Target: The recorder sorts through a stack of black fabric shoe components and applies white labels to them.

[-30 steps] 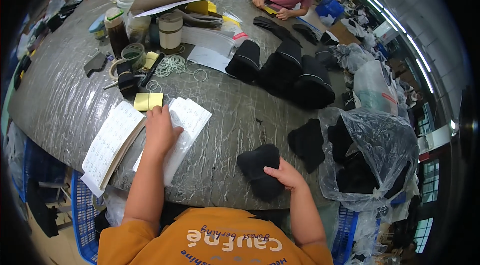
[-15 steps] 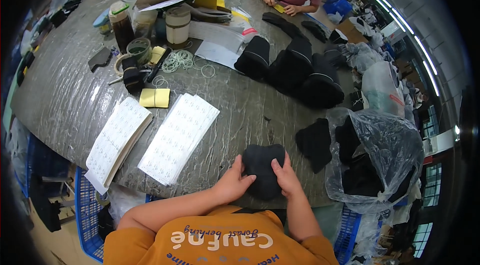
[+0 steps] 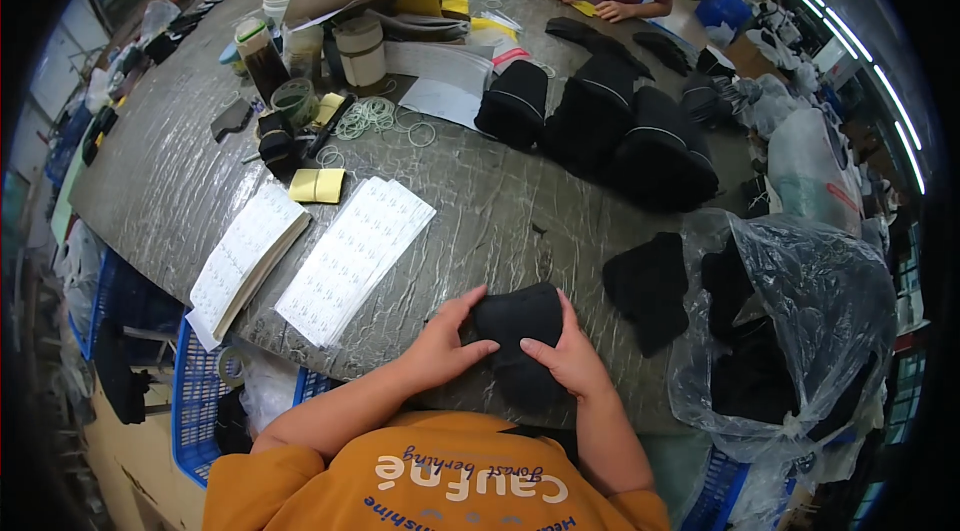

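Observation:
A stack of black cut fabric pieces (image 3: 522, 316) lies at the table's near edge, held between my two hands. My left hand (image 3: 447, 343) grips its left side, thumb on top and fingers along the edge. From the right, my right hand (image 3: 570, 356) closes round the other side with its thumb pressed on the upper face. The lower part of the stack is dark and its layers are hard to tell apart. Just to the right lies another black fabric piece (image 3: 648, 293), touched by neither hand.
Two stacks of printed white sheets (image 3: 355, 261) (image 3: 245, 259) lie at left, near a yellow banded bundle (image 3: 317, 185). Black banded bundles (image 3: 660, 156) stand beyond. At right is a clear plastic bag (image 3: 840, 301) of black pieces. Two people work across the table (image 3: 160, 201).
My hands have shifted slightly on the black stack, the right thumb moving inward over its face. The view has turned a little, so the table's contents appear displaced.

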`<act>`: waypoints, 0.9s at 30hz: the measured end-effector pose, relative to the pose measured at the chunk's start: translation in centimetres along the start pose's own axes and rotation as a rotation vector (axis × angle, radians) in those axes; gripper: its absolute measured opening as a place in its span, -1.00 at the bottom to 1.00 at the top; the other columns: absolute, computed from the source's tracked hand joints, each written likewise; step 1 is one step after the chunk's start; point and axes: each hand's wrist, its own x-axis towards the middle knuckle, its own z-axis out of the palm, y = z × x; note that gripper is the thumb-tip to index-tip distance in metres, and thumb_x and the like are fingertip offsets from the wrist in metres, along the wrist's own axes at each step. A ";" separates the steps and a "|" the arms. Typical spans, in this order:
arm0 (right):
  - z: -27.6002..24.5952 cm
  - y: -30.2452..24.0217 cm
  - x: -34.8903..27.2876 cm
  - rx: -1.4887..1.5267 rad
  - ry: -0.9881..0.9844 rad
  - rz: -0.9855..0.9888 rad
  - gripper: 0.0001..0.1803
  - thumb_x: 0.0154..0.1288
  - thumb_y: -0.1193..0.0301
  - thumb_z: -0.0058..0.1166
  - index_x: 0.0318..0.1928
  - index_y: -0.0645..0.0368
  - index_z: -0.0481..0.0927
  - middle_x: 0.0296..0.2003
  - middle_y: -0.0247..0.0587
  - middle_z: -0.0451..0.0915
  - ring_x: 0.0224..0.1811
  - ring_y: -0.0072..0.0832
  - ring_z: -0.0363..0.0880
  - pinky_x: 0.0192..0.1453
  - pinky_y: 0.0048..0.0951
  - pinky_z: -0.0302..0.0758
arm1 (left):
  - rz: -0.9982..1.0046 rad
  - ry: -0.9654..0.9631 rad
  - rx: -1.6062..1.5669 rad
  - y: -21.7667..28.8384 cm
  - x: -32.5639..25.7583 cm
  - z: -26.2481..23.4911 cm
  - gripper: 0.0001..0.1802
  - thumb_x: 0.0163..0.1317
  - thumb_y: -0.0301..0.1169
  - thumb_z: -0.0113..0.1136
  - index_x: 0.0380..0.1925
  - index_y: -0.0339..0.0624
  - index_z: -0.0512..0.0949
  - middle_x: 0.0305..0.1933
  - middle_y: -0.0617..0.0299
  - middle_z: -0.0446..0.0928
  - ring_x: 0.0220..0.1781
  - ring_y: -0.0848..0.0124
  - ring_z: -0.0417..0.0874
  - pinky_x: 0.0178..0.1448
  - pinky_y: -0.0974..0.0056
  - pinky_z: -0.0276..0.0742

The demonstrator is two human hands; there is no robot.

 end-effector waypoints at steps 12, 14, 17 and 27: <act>-1.3 0.5 -0.2 -0.387 0.028 -0.113 -0.03 0.14 0.26 0.32 0.42 0.29 0.02 0.27 0.22 0.26 0.34 -0.05 0.29 0.35 -0.20 0.32 | 0.056 0.028 0.250 0.0 2.0 0.8 -0.47 0.06 -0.45 0.40 0.07 -0.28 0.49 0.01 -0.01 0.51 0.09 0.15 0.56 0.20 0.22 0.45; -1.8 -0.2 -0.7 -0.499 0.158 -0.068 -0.06 0.14 0.27 0.31 0.42 0.24 0.06 0.23 0.20 0.32 0.26 -0.05 0.38 0.27 -0.18 0.39 | 0.066 0.031 0.263 -0.1 1.7 0.8 -0.47 0.06 -0.46 0.40 0.07 -0.28 0.49 0.01 -0.01 0.51 0.09 0.14 0.55 0.20 0.21 0.45; -3.3 -0.7 -1.3 -0.373 0.403 -0.137 -0.38 0.17 0.41 0.24 0.24 0.26 0.38 -0.04 0.01 0.53 -0.09 -0.26 0.57 0.00 -0.32 0.52 | 0.170 0.153 0.279 0.3 1.0 0.5 -0.49 0.04 -0.46 0.41 0.03 -0.27 0.50 0.00 0.01 0.51 0.10 0.12 0.53 0.21 0.18 0.45; -4.0 -2.9 -2.8 -0.535 0.369 -0.270 -0.45 0.06 0.45 0.31 0.10 0.27 0.47 -0.01 -0.05 0.48 -0.06 -0.16 0.54 0.02 -0.29 0.51 | 0.300 0.550 0.885 -0.5 2.8 -9.8 -0.66 -0.01 -0.48 0.37 -0.21 -0.29 0.52 -0.11 -0.04 0.53 -0.05 0.00 0.49 0.04 0.06 0.43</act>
